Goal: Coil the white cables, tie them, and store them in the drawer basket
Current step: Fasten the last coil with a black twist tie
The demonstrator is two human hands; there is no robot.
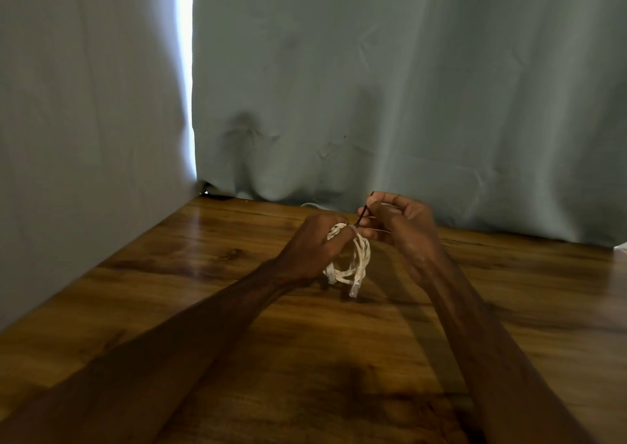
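Observation:
A coiled white cable hangs above the wooden table, its two clear plugs dangling at the bottom. My left hand grips the top of the coil, fingers curled round the strands. My right hand is just to the right of it and pinches a thin dark tie that runs down to the coil's top. The drawer basket is not in view.
Grey-green curtains hang behind and to the left of the table. A loop of another white cable peeks out at the curtain's foot at the table's back edge. A small white object shows at the far right edge.

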